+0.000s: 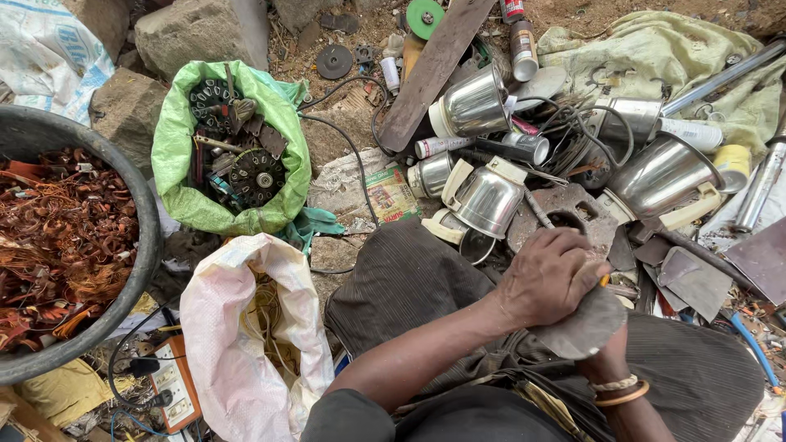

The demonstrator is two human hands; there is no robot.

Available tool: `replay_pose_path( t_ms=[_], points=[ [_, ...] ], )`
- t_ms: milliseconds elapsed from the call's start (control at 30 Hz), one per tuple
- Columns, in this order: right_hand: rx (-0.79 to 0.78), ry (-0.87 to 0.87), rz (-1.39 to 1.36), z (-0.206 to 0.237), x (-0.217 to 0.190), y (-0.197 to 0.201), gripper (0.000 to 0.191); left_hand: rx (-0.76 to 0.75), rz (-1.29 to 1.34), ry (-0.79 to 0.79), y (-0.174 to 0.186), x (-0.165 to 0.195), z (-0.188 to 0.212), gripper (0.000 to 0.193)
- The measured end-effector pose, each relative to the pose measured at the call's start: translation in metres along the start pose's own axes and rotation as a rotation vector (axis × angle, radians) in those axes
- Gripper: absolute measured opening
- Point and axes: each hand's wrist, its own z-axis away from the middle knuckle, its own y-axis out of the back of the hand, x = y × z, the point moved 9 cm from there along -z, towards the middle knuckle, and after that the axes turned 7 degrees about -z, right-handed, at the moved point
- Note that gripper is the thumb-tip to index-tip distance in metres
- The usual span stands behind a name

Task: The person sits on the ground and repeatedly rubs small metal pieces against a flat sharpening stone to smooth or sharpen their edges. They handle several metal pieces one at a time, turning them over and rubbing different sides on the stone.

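My left hand point(547, 277) is closed, knuckles up, over the top of a flat, rounded grey metal piece point(583, 326) held above my lap. A small orange bit point(604, 280) shows at the fingertips. My right hand point(612, 360) comes up from below, with two bangles point(618, 390) on the wrist. Its fingers are hidden behind the grey piece and under the left hand, so its grip cannot be seen. Dark striped cloth point(409, 278) covers my knees beneath both hands.
A black tub point(149, 221) of copper wire scrap sits at left. Beside it are a green bag point(176, 155) of black motor parts and a white bag point(221, 327). Steel kettle bodies point(490, 200), spray cans point(524, 49), metal tubes point(761, 184), plates and rocks point(201, 33) lie ahead. An orange socket box point(176, 385) lies lower left.
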Motion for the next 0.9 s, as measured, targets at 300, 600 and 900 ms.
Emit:
replay_pose_path(
  t_ms=[300,600,900],
  points=[
    [-0.058,-0.383,-0.878,0.011,-0.046,0.01,0.059,-0.141,0.352,0.541,-0.042,-0.092,0.011,0.077],
    [-0.12,-0.289,-1.054,0.034,-0.109,-0.043,0.082,0.026,-0.234,0.239,-0.004,-0.033,-0.014,0.06],
    [-0.054,-0.227,-0.905,-0.016,-0.131,-0.02,0.046,-0.486,0.059,0.454,-0.033,-0.032,0.007,0.045]
  ],
)
